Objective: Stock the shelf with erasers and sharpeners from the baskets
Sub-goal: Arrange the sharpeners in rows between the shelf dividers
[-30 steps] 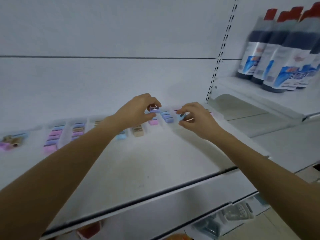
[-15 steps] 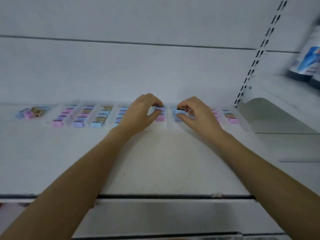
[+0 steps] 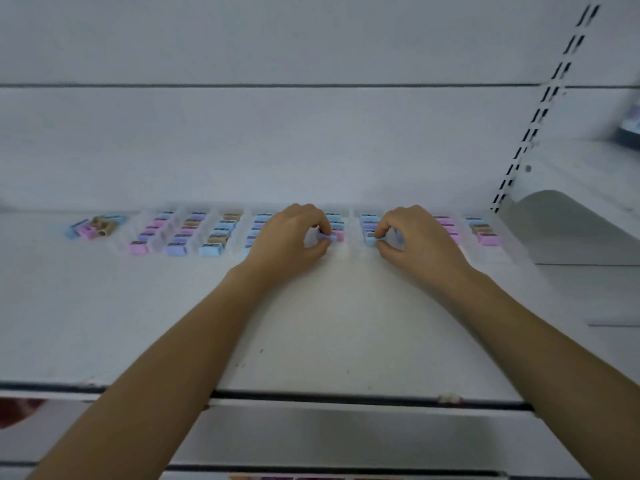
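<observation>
Several rows of small pink, blue, purple and tan sharpeners (image 3: 211, 250) lie in clear divider lanes at the back of the white shelf (image 3: 311, 341). My left hand (image 3: 287, 237) pinches a light purple sharpener (image 3: 327, 238) at the front of a middle row. My right hand (image 3: 415, 237) pinches a blue sharpener (image 3: 370, 241) at the front of the row beside it. A loose pile of sharpeners (image 3: 93, 227) sits at the far left, outside the lanes. Both hands hide part of their rows.
A slotted upright (image 3: 540, 109) and a white bracket (image 3: 554, 206) stand at the right, with a neighbouring shelf (image 3: 588, 161) behind them. The shelf's front edge (image 3: 346, 398) runs across the lower frame. A red object (image 3: 17, 408) shows below at the left.
The view has swung left and squared up to the shelf, so the bottles at the right left the frame. Both hands have come forward along their rows, each pinching a sharpener.
</observation>
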`<state>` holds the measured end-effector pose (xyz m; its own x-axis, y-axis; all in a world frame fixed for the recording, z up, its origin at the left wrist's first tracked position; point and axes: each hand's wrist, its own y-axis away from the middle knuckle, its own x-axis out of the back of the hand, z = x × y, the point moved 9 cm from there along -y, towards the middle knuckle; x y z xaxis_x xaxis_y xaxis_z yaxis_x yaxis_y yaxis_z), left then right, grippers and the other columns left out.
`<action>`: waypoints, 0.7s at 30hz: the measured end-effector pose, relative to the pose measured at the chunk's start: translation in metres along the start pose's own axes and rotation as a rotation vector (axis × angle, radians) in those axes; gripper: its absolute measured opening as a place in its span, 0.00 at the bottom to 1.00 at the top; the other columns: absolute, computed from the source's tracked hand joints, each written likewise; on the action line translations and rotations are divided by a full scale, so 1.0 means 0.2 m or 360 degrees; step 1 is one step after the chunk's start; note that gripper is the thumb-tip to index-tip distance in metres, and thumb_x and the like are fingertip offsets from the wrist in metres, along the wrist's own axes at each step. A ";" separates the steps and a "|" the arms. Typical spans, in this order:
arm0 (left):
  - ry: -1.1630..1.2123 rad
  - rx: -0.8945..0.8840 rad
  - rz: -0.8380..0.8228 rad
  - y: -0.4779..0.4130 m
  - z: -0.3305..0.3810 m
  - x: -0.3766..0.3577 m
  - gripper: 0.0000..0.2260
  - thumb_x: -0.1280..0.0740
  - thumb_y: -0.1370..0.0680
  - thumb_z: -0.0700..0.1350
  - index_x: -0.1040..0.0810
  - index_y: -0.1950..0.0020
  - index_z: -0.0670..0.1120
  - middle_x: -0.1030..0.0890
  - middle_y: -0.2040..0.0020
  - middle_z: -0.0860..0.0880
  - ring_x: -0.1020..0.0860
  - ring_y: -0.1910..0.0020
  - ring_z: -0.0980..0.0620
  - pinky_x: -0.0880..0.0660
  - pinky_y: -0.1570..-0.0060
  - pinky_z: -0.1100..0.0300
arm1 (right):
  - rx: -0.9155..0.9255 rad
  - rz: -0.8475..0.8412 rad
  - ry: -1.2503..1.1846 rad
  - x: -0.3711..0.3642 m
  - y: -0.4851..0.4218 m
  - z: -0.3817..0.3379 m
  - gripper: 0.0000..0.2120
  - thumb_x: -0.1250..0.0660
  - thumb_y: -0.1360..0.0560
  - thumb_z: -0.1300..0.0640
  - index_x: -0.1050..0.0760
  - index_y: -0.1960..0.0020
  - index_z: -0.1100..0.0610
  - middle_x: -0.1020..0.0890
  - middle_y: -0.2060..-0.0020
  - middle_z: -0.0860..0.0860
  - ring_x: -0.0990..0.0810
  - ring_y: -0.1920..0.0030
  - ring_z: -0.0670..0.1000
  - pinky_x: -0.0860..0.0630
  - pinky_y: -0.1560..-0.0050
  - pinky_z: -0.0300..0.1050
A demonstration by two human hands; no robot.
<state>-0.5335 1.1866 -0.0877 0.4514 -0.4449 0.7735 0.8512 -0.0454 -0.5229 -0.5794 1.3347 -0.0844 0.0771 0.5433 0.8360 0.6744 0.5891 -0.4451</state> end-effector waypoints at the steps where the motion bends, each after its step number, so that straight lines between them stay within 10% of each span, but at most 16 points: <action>1: -0.0025 -0.0005 0.0001 0.00 0.01 -0.01 0.06 0.34 0.28 0.47 0.23 0.59 0.45 0.21 0.60 0.51 0.26 0.57 0.49 0.34 0.58 0.59 | -0.0005 -0.0014 0.0025 0.00 0.00 0.00 0.03 0.34 0.27 0.61 0.23 0.54 0.58 0.31 0.65 0.40 0.32 0.54 0.49 0.41 0.56 0.40; 21: -0.0324 -0.0135 -0.0086 -0.01 0.06 -0.05 0.04 0.31 0.27 0.45 0.20 0.61 0.46 0.19 0.60 0.51 0.24 0.57 0.48 0.37 0.56 0.60 | -0.0019 0.0028 0.0062 -0.03 0.02 0.01 0.06 0.35 0.28 0.64 0.20 0.54 0.59 0.18 0.55 0.53 0.26 0.50 0.56 0.32 0.51 0.47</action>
<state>-0.5373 1.2012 -0.0900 0.4577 -0.2502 0.8532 0.8540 -0.1432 -0.5001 -0.5791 1.3358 -0.0917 0.1173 0.5296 0.8401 0.6812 0.5727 -0.4561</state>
